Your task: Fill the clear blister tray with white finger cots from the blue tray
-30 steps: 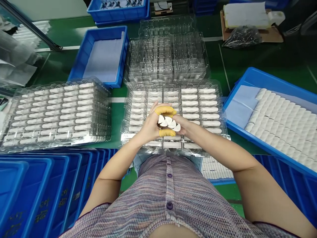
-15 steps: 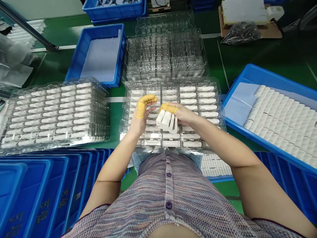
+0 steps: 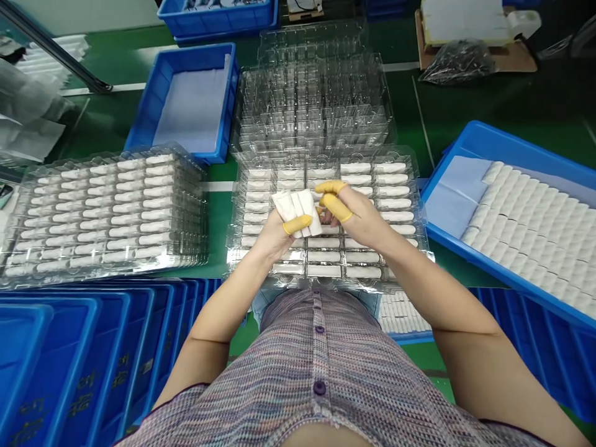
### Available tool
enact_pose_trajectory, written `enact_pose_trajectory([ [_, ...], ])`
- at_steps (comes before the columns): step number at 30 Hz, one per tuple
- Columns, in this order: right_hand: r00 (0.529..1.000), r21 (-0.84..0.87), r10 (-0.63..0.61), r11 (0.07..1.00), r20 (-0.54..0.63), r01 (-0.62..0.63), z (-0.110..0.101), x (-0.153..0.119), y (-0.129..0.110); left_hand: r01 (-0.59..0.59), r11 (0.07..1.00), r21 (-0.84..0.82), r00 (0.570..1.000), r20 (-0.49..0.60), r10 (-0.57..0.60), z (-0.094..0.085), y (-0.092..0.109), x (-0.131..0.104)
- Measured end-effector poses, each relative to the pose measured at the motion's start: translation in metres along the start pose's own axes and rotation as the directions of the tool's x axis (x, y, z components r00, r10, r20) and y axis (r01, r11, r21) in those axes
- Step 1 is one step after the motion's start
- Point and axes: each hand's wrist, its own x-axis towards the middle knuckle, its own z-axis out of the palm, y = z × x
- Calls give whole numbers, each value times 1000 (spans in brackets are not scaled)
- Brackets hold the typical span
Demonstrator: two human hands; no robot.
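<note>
My left hand point(image 3: 274, 234) is closed around several white wrapped cylindrical pieces point(image 3: 300, 208), its thumb in a yellow finger cot pressed across them. Just right of the bundle is my right hand point(image 3: 351, 208), thumb and forefinger apart in yellow cots, with nothing visible between them. Its other fingers are partly hidden beside the bundle. Both hands are above a clear plastic tray point(image 3: 416, 162), whose compartments hold rows of similar white pieces; the hands cover its middle.
Filled clear trays point(image 3: 189, 205) are stacked at the left. A blue bin point(image 3: 472, 130) of white pieces stands tilted at the right. Clear trays point(image 3: 311, 93) are piled behind. Further back left is a blue bin point(image 3: 162, 59) lined with paper. Blue bins point(image 3: 112, 366) line the lower left.
The white bundle has passed from my right hand to my left and turned so its sides show. My right hand has let go and moved right, its fingers opening.
</note>
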Motion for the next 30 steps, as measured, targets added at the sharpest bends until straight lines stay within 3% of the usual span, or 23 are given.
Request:
enact_pose_trajectory([
  [2, 993, 156, 59, 985, 103, -74, 4, -11, 6, -48, 998, -43, 997, -69, 45, 0, 2, -2],
  [4, 991, 264, 56, 961, 123, -87, 12, -20, 11, -109, 993, -46, 988, -117, 103, 3, 3, -4],
  [10, 994, 301, 87, 951, -59, -65, 32, -28, 18, -235, 971, 36, 957, -169, 237, 8, -1, -4],
  [12, 985, 163, 45, 986, -164, -18, 33, -30, 17, -253, 967, 39, 950, -181, 256, 8, -3, -4],
  [15, 937, -228, -123, 973, -328, 48, 35, -33, 13, -254, 966, 41, 949, -184, 257, 9, -6, -4],
  [18, 911, -418, -272, 899, -309, 126, 40, -36, 10, -257, 966, 44, 943, -210, 260, 9, -7, -3],
  [20, 925, -301, -276, 934, -262, 193, 43, -39, 10, -248, 968, 31, 944, -217, 249, 7, -6, -3],
  [23, 973, 218, -68, 969, -222, 117, 46, -43, 12, -194, 981, -24, 965, -183, 187, -1, -2, -1],
  [24, 988, 412, 37, 911, -147, 27, 45, -44, 13, -166, 985, -48, 973, -168, 156, -4, -1, -1],
  [26, 978, 684, 178, 701, 108, -203, 44, -45, 13, -109, 989, -103, 985, -141, 94, -10, 1, 0],
  [28, 918, 786, 194, 474, 347, -397, 44, -45, 12, -69, 987, -148, 992, -119, 51, -13, 2, 1],
  [30, 872, 819, 182, 301, 454, -489, 46, -43, 11, -40, 986, -159, 995, -93, 25, -14, 2, 1],
])
